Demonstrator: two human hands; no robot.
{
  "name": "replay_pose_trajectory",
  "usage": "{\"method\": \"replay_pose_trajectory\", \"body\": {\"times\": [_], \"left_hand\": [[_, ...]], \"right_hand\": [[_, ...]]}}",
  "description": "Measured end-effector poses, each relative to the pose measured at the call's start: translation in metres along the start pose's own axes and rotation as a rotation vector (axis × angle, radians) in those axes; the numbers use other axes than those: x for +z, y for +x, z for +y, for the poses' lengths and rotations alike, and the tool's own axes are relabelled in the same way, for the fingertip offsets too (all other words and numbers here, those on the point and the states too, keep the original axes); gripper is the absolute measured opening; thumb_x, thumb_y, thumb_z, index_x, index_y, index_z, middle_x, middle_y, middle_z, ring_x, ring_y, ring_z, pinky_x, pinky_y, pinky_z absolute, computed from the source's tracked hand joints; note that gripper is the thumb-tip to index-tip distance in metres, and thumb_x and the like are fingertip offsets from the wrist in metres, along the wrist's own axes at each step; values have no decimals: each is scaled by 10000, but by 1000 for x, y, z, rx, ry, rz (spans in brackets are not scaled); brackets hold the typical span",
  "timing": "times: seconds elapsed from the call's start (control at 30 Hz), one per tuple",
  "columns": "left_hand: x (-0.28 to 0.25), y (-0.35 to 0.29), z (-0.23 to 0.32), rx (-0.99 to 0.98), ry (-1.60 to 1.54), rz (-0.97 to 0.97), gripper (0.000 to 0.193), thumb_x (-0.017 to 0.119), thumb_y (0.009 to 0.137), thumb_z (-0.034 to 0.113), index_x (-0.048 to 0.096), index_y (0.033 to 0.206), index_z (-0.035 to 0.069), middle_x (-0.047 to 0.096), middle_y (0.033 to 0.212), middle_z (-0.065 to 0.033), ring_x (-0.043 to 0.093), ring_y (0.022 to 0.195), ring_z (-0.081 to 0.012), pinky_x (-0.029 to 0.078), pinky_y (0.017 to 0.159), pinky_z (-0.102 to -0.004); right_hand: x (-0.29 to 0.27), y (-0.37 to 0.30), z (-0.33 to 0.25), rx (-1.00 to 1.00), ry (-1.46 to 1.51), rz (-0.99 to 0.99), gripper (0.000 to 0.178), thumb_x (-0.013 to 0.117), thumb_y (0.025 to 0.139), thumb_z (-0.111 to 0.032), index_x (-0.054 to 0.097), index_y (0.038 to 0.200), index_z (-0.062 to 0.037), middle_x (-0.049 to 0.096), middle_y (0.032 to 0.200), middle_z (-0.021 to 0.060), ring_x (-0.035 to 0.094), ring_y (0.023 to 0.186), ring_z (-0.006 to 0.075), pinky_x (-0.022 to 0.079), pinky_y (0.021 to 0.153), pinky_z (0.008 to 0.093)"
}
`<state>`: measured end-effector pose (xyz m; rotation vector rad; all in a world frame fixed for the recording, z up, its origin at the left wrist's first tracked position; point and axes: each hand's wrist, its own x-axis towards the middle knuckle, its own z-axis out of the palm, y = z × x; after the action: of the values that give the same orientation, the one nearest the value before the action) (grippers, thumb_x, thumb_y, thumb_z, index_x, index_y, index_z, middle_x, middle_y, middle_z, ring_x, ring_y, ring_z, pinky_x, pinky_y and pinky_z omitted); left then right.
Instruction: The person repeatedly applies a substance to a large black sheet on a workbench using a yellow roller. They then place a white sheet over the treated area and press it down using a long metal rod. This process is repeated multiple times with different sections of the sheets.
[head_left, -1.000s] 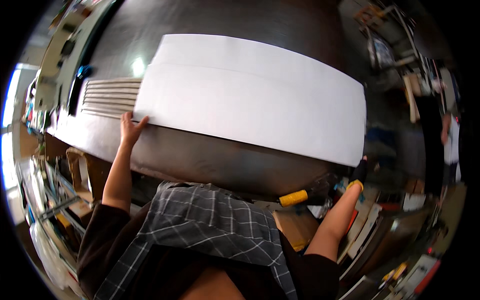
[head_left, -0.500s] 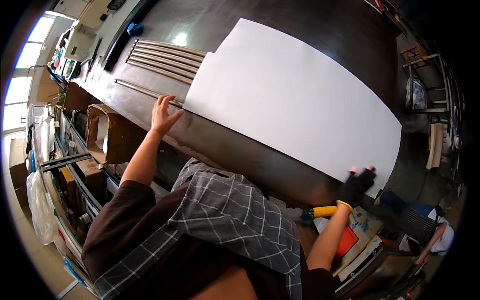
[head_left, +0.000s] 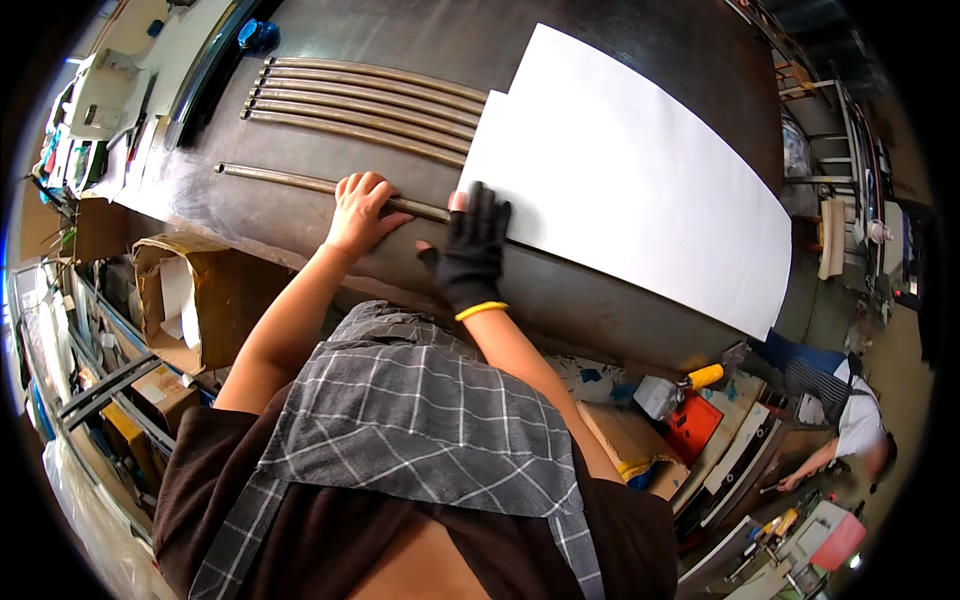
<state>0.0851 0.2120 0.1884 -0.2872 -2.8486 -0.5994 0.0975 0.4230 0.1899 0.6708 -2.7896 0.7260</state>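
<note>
My bare left hand (head_left: pixel 362 215) is closed over a thin metal rod (head_left: pixel 280 178) that lies on the dark metal table (head_left: pixel 345 32), its fingers curled over the far side. Close to its right, my right hand (head_left: pixel 474 245) in a black glove with a yellow cuff rests flat, fingers stretched, at the near-left corner of a large white sheet (head_left: pixel 640 180). The right end of this rod is hidden by the glove and the sheet. Farther back, several more metal rods (head_left: pixel 370 105) lie side by side, their right ends hidden at the sheet's left edge.
A blue object (head_left: pixel 258 36) stands at the table's far left. An open cardboard box (head_left: pixel 225 300) sits below the near-left edge. At right are a yellow-handled tool (head_left: pixel 704 376), a red item (head_left: pixel 690 428) and another person (head_left: pixel 840 410). A metal rack (head_left: pixel 835 150) stands beyond the table.
My right hand has come from the sheet's near-right corner leftward to its near-left corner. My left hand has closed on the rod. The view has shifted.
</note>
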Motion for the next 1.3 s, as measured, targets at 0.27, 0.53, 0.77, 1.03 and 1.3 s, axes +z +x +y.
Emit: {"method": "replay_pose_trajectory", "body": {"times": [0.27,0.53,0.77,1.03,1.3], "left_hand": [[-28,-17,-46,-5,-44,-20,375,767,675,367,622,919,122,566,984,-47,514,998,-275,356,918,-416],[-49,-20,-92,-7,-61,-53,365,762,690,355,613,914,108,562,961,-47,510,994,-275,352,930,-420],[-48,-20,-92,-20,-77,-60,365,764,699,369,601,908,118,553,957,-45,500,1003,-272,350,928,-418],[-49,-20,-91,-30,-65,-61,371,766,697,382,589,898,124,550,964,-46,499,1006,-268,354,927,-417],[-53,-19,-88,-40,-68,-70,369,765,700,382,594,903,125,550,964,-46,502,1015,-266,351,942,-420]], "right_hand": [[-27,30,-25,185,-73,-11,211,694,717,-198,612,874,-83,605,917,123,587,879,330,494,772,456],[16,71,-72,129,-60,-201,130,642,776,-243,625,844,-133,605,841,104,626,794,315,516,643,433],[10,78,-72,152,-182,-308,148,594,831,-256,638,860,-118,629,857,120,655,766,313,533,629,436],[12,78,-62,208,-112,-276,191,668,787,-283,623,830,-102,619,836,140,638,759,339,520,654,429],[16,76,-63,182,-42,-272,185,630,823,-297,631,866,-118,622,860,131,652,767,320,527,642,435]]}}
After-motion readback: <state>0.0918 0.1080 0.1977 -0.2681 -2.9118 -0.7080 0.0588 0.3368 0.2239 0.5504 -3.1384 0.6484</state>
